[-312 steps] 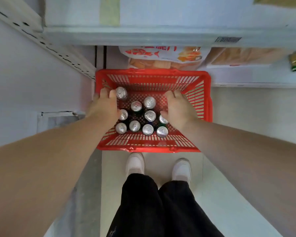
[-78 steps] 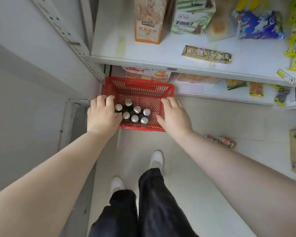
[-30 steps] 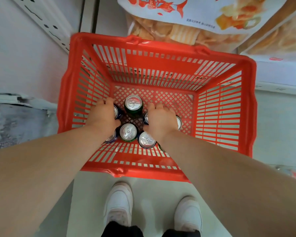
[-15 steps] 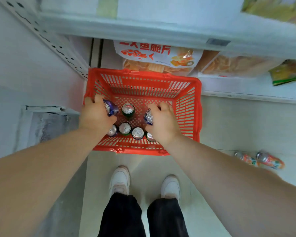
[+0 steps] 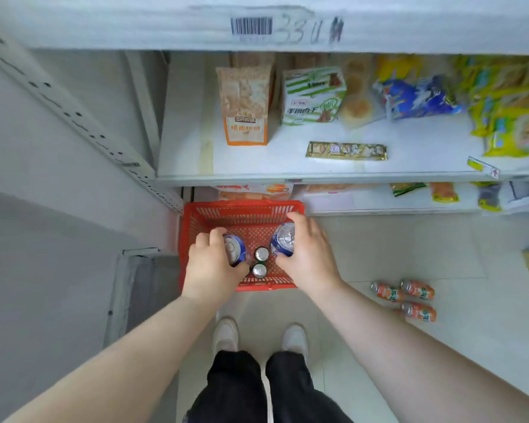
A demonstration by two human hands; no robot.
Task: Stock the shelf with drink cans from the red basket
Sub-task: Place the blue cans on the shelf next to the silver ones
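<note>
The red basket [image 5: 242, 212] sits on the floor against the bottom shelf, just ahead of my feet. My left hand [image 5: 209, 267] grips a blue drink can [image 5: 235, 249] and holds it tilted above the basket's left side. My right hand [image 5: 307, 254] grips another blue can [image 5: 283, 239] above the basket's right side. Two green cans [image 5: 260, 262] still stand upright in the basket between my hands. The white shelf [image 5: 184, 154] above the basket has bare space at its left end.
Snack bags and boxes [image 5: 246, 108] fill the middle and right of the shelf, with a flat gold packet [image 5: 346, 151] near its front edge. Three orange cans [image 5: 405, 299] lie on the floor to the right. A perforated upright [image 5: 74, 117] runs along the left.
Both hands have lifted a blue can each out of the basket. My head has risen, so the basket looks smaller and the shelf above has come into view.
</note>
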